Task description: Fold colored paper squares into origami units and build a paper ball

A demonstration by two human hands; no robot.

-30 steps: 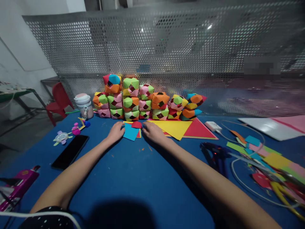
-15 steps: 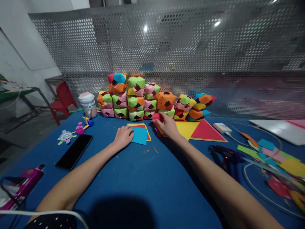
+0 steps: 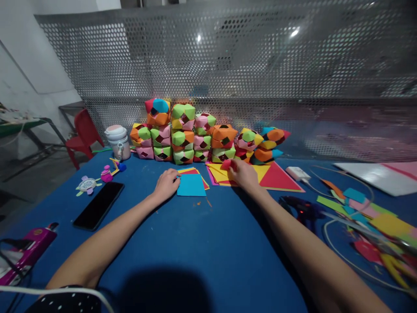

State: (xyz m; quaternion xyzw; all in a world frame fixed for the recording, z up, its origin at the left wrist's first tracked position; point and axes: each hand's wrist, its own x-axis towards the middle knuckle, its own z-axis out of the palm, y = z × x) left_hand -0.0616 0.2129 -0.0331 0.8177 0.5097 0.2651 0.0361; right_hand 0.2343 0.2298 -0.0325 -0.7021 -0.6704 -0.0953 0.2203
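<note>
Because a white cable (image 3: 65,288) crossed the near left corner by the left arm, it could, I judged, have snagged if that arm drew back. Farther out, a dark glue gun (image 3: 303,210) showed a red light beside the right forearm; if that meant heat, a careless sideways sweep risked a burn.

The left hand (image 3: 167,184) lay half curled at the left edge of a blue sheet (image 3: 192,186), on top of smaller coloured sheets; I could not tell whether it pinched them. The right hand (image 3: 245,174) had thumb and fingers closed on a red paper piece (image 3: 226,164) above a yellow sheet (image 3: 264,171). Too hard a grip might have creased the piece, and a low drag might have shifted the loose paper underneath. Just behind, too long a reach could have toppled the stacked paper shapes (image 3: 183,116).

As for writing, none could be read: the purple power strip (image 3: 32,250) bore a round mark too small to make out, and the phone (image 3: 99,206) showed a dark screen.
</note>
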